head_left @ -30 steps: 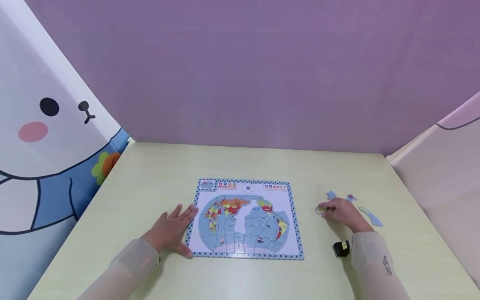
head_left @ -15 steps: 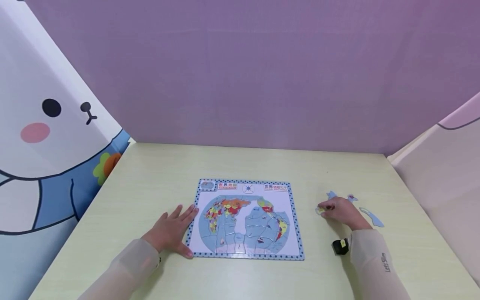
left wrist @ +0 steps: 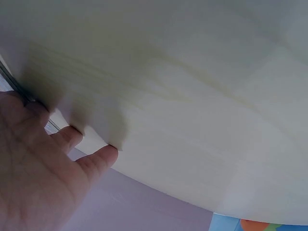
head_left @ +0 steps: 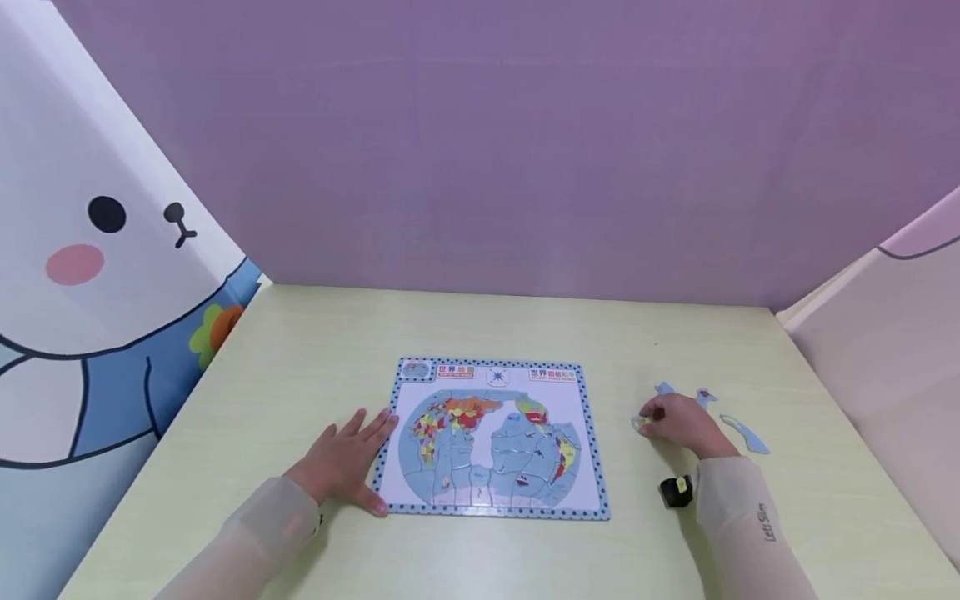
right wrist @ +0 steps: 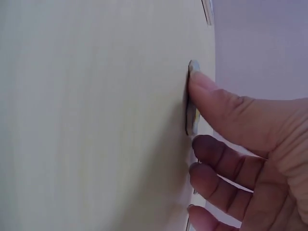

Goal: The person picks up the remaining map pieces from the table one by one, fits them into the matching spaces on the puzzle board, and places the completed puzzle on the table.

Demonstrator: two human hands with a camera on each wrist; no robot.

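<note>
Left hand [head_left: 343,463]: fingers lying spread, touching left edge of dotted board [head_left: 495,512]. Board, flat and glossy, is holding map pieces [head_left: 525,450] right of those fingers; white gap [head_left: 482,446] is showing mid-map. Right hand [head_left: 681,421]: thumb and curled fingers pinching thin puzzle piece [right wrist: 191,115], its long edge running from thumb toward other fingertips. Beyond knuckles, two small pieces [head_left: 705,397] are lying; rightward, curved strip [head_left: 745,433], long axis slanting away from fingertips.
</note>
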